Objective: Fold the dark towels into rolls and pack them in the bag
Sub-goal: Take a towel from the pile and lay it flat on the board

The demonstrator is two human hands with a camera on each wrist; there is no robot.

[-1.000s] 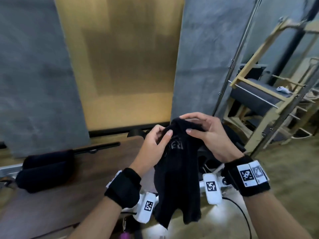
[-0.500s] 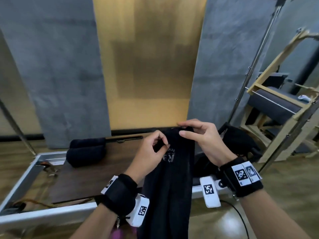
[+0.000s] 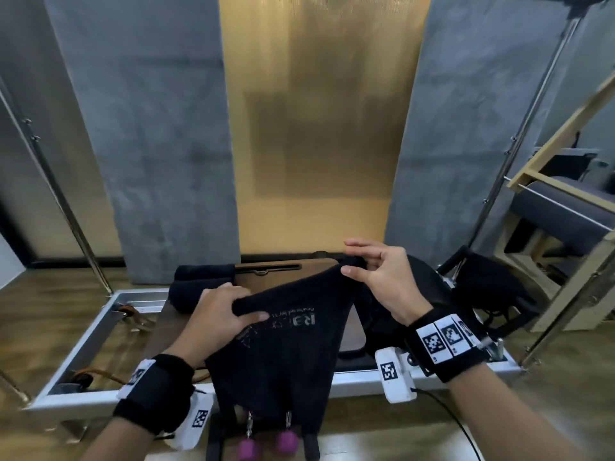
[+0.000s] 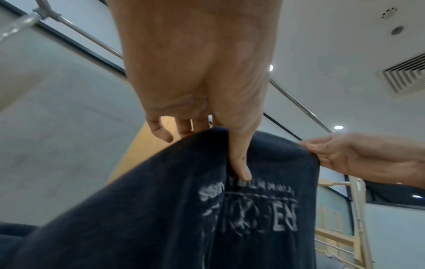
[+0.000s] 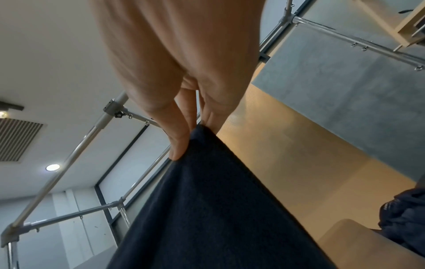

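Note:
A dark towel [image 3: 283, 354] with pale printed lettering hangs in the air between my hands, above the brown platform [image 3: 273, 277]. My left hand [image 3: 229, 311] grips its upper edge, thumb over the print; the left wrist view shows that thumb [image 4: 239, 163] pressed on the cloth [image 4: 161, 209]. My right hand [image 3: 369, 267] pinches the far corner, higher and to the right. In the right wrist view its fingers [image 5: 179, 145] pinch the towel's tip [image 5: 207, 200]. Rolled dark towels [image 3: 199, 281] lie at the platform's back left. A black bag [image 3: 492, 294] sits at the right.
The platform sits in a silver metal frame [image 3: 100, 327] with upright poles [image 3: 56, 181]. A wooden rack with grey pads [image 3: 562, 207] stands at the right. Purple knobs [image 3: 286, 442] hang under the towel. A cable [image 3: 456, 417] trails on the wooden floor.
My hands have moved apart, spreading the bunched towel's top edge wide. The left hand dropped lower and to the left. My head turned left, bringing the frame and rolled towels to the centre.

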